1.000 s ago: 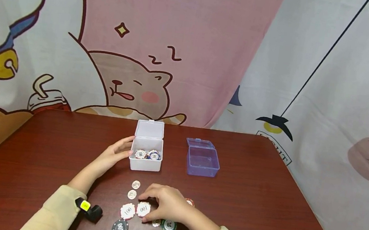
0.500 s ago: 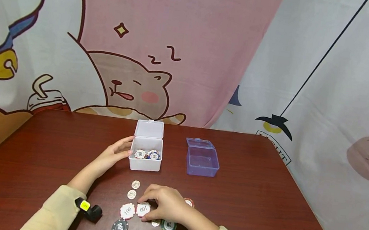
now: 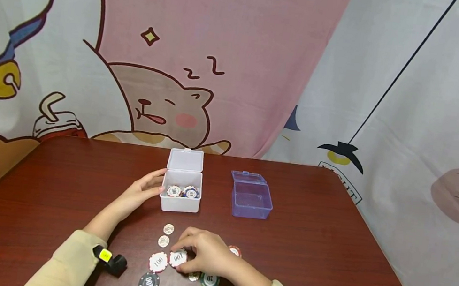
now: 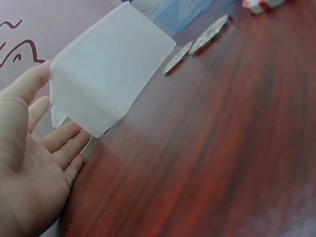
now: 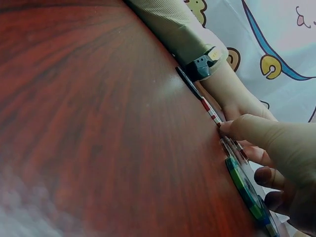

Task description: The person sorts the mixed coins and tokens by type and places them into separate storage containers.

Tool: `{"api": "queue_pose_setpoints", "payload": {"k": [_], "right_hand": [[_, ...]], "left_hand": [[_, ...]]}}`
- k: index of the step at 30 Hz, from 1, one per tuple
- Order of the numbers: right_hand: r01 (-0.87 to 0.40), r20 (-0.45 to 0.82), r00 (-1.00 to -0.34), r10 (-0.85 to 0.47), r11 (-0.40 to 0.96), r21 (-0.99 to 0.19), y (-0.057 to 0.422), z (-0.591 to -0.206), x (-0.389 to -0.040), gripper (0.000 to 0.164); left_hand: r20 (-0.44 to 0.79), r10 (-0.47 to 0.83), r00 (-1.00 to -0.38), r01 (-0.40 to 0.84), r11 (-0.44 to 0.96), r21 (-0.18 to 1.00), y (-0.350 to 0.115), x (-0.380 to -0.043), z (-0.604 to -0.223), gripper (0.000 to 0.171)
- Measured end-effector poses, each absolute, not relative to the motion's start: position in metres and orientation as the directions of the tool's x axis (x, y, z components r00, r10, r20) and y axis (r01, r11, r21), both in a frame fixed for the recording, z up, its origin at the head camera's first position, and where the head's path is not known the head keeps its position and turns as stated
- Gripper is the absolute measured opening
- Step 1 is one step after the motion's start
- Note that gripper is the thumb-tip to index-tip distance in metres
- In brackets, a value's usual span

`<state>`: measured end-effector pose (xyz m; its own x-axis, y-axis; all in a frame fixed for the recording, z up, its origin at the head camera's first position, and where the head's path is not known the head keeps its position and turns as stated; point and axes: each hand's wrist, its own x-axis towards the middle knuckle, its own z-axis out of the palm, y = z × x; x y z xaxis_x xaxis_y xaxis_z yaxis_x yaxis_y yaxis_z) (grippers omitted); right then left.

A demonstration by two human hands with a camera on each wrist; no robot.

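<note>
My left hand [image 3: 140, 194] touches the left side of an open white plastic box [image 3: 180, 204], its fingers extended along the wall in the left wrist view. Two printed poker chips show on top inside the box, one red-edged [image 3: 174, 191] and one blue-edged [image 3: 191, 192]. Thumb and forefinger of my right hand [image 3: 210, 254] pinch a white poker chip [image 3: 178, 258] marked 100 at its edges, low over the table. Beside it lie a similar white chip [image 3: 158, 262] and a black chip [image 3: 148, 284]. Under my right hand, a green chip [image 3: 210, 281] is partly covered.
An open blue translucent box [image 3: 251, 207] stands right of the white one. Two small pale chips [image 3: 168, 229] lie between the white box and my right hand. A red-edged chip [image 3: 235, 251] peeks out behind that hand. A patterned curtain [image 3: 238, 68] hangs behind the table.
The pinched white chip has shifted very slightly away from the person and now looks a little tilted between the right thumb and forefinger. My left hand stays at the white box.
</note>
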<state>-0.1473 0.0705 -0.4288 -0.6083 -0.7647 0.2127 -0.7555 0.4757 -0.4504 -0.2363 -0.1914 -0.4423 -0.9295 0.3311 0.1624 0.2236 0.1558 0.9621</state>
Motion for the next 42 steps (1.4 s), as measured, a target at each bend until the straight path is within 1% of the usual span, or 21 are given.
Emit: {"api": "queue_pose_setpoints", "payload": {"k": [4, 12, 19, 35, 42], "right_hand": [[-0.741, 0.224, -0.623, -0.749, 0.474, -0.475, 0.071, -0.426, -0.149, 0.036], [-0.685, 0.214, -0.681, -0.7, 0.506, -0.524, 0.072, -0.42, -0.154, 0.035], [-0.645, 0.229, -0.718, -0.657, 0.506, -0.573, 0.074, -0.413, -0.16, 0.035], [-0.634, 0.349, -0.756, -0.553, 0.488, -0.6, 0.075, -0.404, -0.179, 0.034], [-0.642, 0.393, -0.757, -0.522, 0.477, -0.601, 0.072, -0.399, -0.188, 0.034]], "left_hand": [[0.162, 0.33, -0.93, 0.222, 0.154, 0.963, -0.191, -0.236, -0.441, 0.059], [0.164, 0.332, -0.929, 0.224, 0.15, 0.963, -0.192, -0.238, -0.442, 0.058], [0.161, 0.328, -0.931, 0.216, 0.14, 0.966, -0.193, -0.237, -0.444, 0.058], [0.17, 0.323, -0.931, 0.224, 0.14, 0.965, -0.19, -0.236, -0.442, 0.057], [0.164, 0.32, -0.933, 0.218, 0.139, 0.966, -0.189, -0.235, -0.441, 0.058]]}}
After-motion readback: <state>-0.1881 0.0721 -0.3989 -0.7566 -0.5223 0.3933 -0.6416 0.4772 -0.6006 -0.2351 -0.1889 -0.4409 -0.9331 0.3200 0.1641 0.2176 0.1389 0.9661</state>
